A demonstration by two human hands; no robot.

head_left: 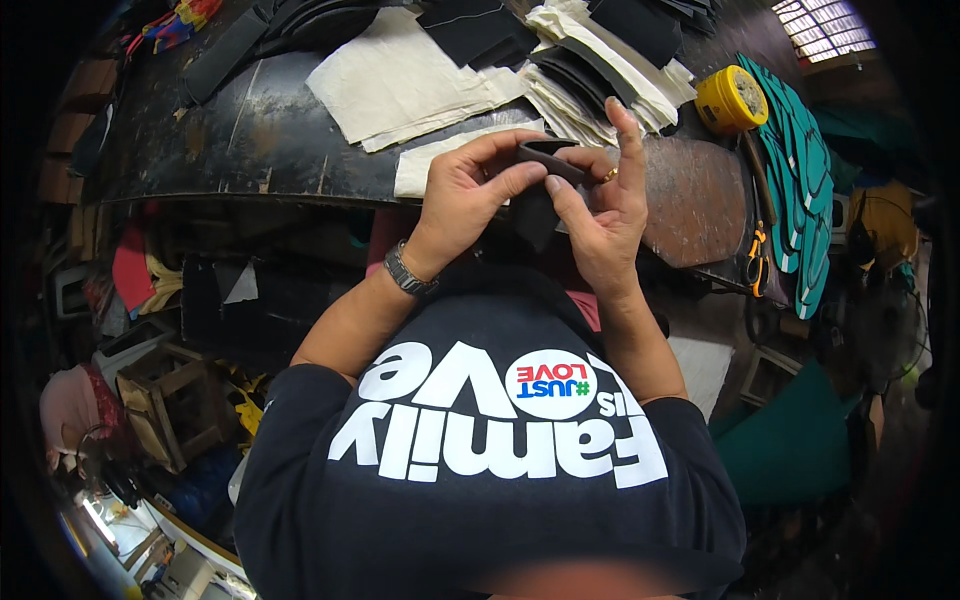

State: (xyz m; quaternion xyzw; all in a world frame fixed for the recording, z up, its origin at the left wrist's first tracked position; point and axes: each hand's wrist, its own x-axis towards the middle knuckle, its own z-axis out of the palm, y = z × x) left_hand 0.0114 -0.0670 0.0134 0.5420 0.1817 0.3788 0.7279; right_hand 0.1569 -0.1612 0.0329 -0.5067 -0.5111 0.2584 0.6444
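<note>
At the near edge of the table (250,140), I see the left hand (468,198) and right hand (606,212) pinching a curled dark piece (553,164).

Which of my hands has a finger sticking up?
Your right hand: one finger points up, clear of the dark piece; your left hand shows no raised finger.
</note>
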